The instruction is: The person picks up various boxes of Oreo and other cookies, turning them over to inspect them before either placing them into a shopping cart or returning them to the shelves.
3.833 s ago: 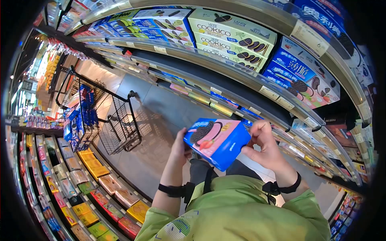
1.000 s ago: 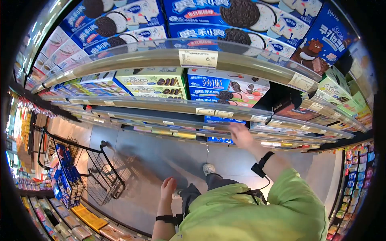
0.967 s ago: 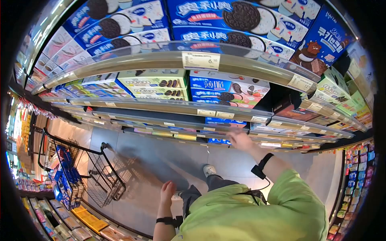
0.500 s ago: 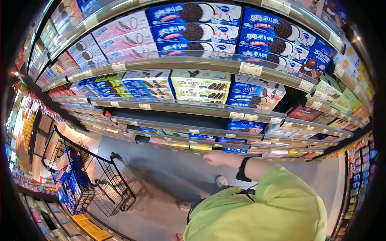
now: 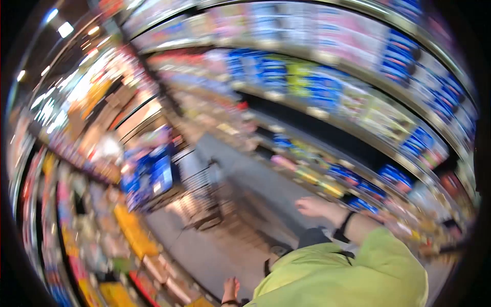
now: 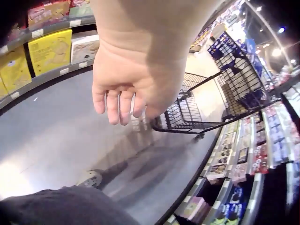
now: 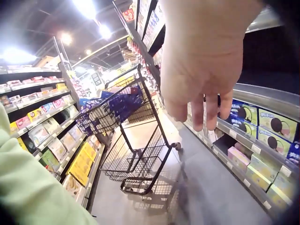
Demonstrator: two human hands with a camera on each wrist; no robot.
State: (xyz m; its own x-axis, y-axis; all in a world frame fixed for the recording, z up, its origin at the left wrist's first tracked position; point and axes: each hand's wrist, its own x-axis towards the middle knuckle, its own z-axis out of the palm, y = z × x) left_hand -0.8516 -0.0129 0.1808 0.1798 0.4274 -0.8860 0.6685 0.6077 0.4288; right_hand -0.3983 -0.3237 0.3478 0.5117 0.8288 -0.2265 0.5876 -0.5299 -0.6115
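Observation:
My left hand (image 5: 231, 290) hangs low at my side in the head view. The left wrist view shows its fingers loosely bent over the floor, holding nothing. Held out in front of my body, my right hand (image 5: 318, 209) is nearest the lower shelves. Its fingers (image 7: 211, 112) droop loosely in the right wrist view, with nothing in them. Ahead stands a black wire shopping cart (image 7: 140, 159). Blue packages (image 5: 162, 171) fill its upper basket. The head view is blurred, so print on the packs is unreadable there.
Shelves of cookie boxes (image 7: 272, 126) line the right side of the aisle. On the left, low tiered shelves carry yellow packs (image 7: 83, 163) and other snacks. Grey floor (image 5: 245, 235) runs between them toward the cart.
Earlier both hands held a blue and pink cookie box; a second ago the right hand was by a low shelf without it. Since then it has drawn back, and the view has swung left toward the cart.

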